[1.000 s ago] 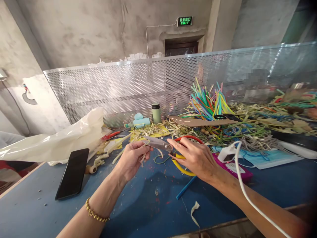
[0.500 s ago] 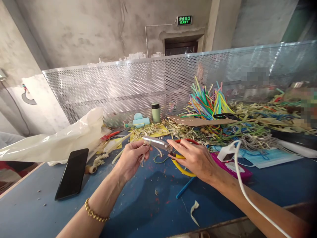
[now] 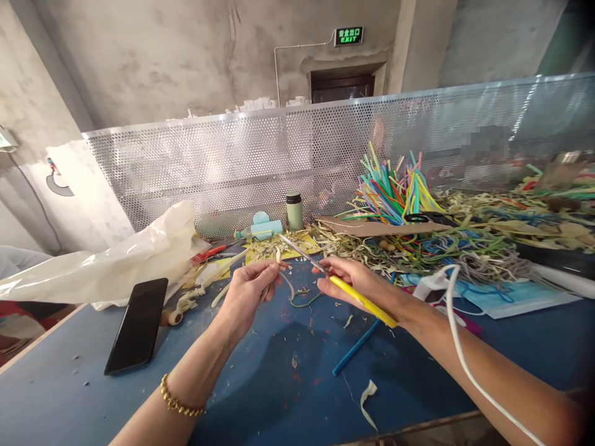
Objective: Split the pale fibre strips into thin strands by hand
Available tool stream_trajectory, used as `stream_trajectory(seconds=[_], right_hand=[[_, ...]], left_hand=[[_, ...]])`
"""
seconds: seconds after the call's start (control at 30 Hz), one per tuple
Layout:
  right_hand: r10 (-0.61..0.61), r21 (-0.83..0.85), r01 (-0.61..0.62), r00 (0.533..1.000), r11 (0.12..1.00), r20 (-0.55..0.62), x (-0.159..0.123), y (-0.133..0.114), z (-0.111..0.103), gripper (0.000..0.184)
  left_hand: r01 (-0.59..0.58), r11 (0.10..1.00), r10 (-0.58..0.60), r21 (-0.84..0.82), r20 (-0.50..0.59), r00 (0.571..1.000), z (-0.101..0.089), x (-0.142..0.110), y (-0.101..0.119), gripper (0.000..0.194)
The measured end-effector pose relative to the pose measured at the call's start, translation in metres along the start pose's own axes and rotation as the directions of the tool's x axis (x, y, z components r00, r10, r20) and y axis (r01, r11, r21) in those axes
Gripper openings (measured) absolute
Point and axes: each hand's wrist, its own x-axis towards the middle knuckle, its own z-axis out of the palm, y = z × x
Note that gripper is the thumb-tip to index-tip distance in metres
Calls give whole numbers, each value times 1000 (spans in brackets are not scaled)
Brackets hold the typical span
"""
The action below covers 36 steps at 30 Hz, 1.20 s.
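On the tabletop (image 3: 279,396), phone (image 3: 137,325) at left with bag (image 3: 116,266) behind, bottle (image 3: 294,212) at rear before screen (image 3: 223,167), straws (image 3: 400,192) right of bottle, mask (image 3: 525,302) at far right with cords (image 3: 488,263) behind it; above centre, scissors (image 3: 357,297) in right hand (image 3: 351,275), left hand (image 3: 248,294) beside.

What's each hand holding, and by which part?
Right hand: scissors, by the yellow handle. Left hand: a pale strip, part sticking up; exact gripped spot hidden.
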Motion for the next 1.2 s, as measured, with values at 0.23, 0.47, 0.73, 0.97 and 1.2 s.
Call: stream_trajectory(seconds=[0.23,0.47,0.73,0.97,1.2], right_hand=[[43,191,-78,982,979,182,-6,3,11,43],[83,219,-127,977,967,198,-9,0,13,50],[98,234,-139,979,962,179,-8,1,14,53],[103,243,-137,983,960,150,-9,6,14,50],[131,252,-169,978,953,161,-10,0,15,50]], left_hand=[[12,993,-10,119,-22,1000,4,-3,2,25],[40,992,-43,118,24,999,2,-2,-1,21],[70,995,-73,76,33,997,1,0,-2,20],[80,995,-83,60,37,996,1,-1,-1,21],[106,994,-107,22,28,994,3,-2,0,25]])
